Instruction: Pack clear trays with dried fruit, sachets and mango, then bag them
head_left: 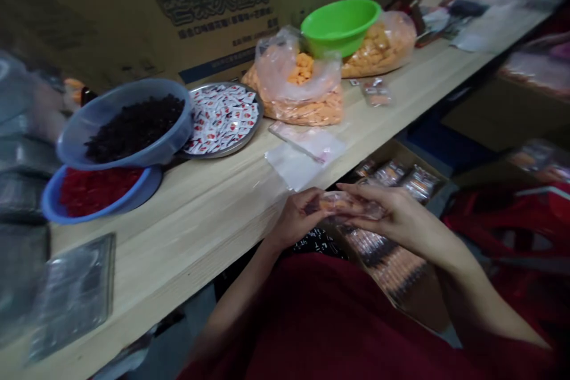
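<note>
Between my two hands is a small clear plastic packet (336, 203) with orange pieces inside, held just off the table's front edge. My left hand (300, 214) grips its left end, thumb in front and fingers behind. At the other end my right hand (378, 205) pinches it, with part of the packet hidden by the fingers. Below my hands stands an open cardboard box (427, 300) holding rows of similar filled packets (387, 261). Nearest on the table lie clear plastic bags (296, 166).
On the wooden table (209, 214) stand a bowl of dark pieces (133, 124), a blue bowl of red pieces (102, 190), a tray of small white sachets (222, 119), bagged orange pieces (307, 101) and a green basin (341, 27). Clear trays (75, 291) lie left; a red stool (512, 225) stands right.
</note>
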Action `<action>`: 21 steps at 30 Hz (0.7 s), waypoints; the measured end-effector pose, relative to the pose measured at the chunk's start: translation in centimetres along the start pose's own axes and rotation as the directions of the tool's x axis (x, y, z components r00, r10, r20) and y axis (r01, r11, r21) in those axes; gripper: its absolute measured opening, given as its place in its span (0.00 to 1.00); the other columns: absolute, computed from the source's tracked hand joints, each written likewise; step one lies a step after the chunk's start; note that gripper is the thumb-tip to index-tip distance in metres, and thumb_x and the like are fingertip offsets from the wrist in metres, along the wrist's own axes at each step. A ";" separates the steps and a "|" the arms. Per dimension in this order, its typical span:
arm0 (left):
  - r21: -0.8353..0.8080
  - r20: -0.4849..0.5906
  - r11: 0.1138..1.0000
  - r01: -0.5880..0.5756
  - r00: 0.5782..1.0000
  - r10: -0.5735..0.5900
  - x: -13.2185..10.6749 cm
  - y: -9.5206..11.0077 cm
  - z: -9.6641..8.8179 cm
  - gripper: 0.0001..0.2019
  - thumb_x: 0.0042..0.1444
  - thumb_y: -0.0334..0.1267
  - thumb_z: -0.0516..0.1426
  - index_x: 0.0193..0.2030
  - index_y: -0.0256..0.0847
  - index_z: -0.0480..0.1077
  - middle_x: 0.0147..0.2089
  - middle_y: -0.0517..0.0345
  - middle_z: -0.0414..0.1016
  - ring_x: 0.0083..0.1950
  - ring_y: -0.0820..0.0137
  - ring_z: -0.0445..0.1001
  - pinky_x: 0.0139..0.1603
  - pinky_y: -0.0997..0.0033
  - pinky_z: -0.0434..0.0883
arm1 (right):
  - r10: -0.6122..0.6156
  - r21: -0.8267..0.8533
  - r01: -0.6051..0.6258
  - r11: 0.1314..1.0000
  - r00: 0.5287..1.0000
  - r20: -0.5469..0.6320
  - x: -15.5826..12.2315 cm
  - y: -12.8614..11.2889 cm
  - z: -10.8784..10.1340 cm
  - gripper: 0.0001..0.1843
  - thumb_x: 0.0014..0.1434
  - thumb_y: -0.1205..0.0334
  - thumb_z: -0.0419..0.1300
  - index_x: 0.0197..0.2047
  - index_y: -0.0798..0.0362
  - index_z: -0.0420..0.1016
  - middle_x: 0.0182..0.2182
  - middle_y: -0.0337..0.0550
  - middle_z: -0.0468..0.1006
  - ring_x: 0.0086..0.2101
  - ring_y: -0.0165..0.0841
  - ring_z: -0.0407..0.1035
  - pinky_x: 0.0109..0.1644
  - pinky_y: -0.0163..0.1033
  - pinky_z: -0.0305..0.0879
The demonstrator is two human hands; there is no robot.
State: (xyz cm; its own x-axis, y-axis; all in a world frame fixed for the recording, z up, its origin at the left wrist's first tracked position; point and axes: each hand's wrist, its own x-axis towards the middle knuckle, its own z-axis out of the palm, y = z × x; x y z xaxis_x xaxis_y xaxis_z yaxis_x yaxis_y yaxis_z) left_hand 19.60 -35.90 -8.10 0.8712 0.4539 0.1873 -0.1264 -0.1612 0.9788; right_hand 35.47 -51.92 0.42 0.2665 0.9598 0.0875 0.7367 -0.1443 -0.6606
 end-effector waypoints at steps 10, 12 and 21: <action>-0.065 0.166 0.996 0.063 0.985 -0.051 2.0 0.2 7.3 0.08 0.58 0.38 0.64 0.44 0.41 0.80 0.40 0.55 0.80 0.42 0.65 0.76 0.46 0.68 0.72 | 0.213 0.024 -0.218 0.976 0.918 -0.334 -12.5 5.2 -7.4 0.43 0.54 0.48 0.74 0.69 0.43 0.67 0.66 0.46 0.70 0.64 0.47 0.66 0.69 0.58 0.61; -0.048 0.240 0.996 0.075 0.969 -0.061 2.4 0.0 8.8 0.07 0.57 0.38 0.64 0.41 0.41 0.81 0.39 0.54 0.79 0.42 0.64 0.75 0.46 0.68 0.72 | 0.196 -0.037 -0.214 0.976 0.943 -0.271 -13.7 5.8 -6.8 0.49 0.50 0.46 0.76 0.71 0.43 0.64 0.68 0.47 0.68 0.66 0.49 0.62 0.70 0.58 0.60; -0.075 0.467 0.967 0.242 0.866 -0.180 0.3 -3.4 16.0 0.11 0.55 0.41 0.67 0.45 0.43 0.81 0.43 0.51 0.81 0.46 0.60 0.77 0.50 0.64 0.73 | 0.309 0.056 -0.311 0.949 0.950 0.047 -15.9 7.9 -1.4 0.05 0.62 0.66 0.64 0.41 0.50 0.82 0.29 0.34 0.80 0.29 0.28 0.71 0.33 0.32 0.61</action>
State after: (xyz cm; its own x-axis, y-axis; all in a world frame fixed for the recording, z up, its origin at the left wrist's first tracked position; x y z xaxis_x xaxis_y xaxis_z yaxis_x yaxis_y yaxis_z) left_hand 27.91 -49.27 -12.73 0.9985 0.0131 -0.0533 0.0530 0.0200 0.9984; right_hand 37.93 -68.64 -5.10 0.4518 0.8784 -0.1559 0.5813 -0.4224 -0.6955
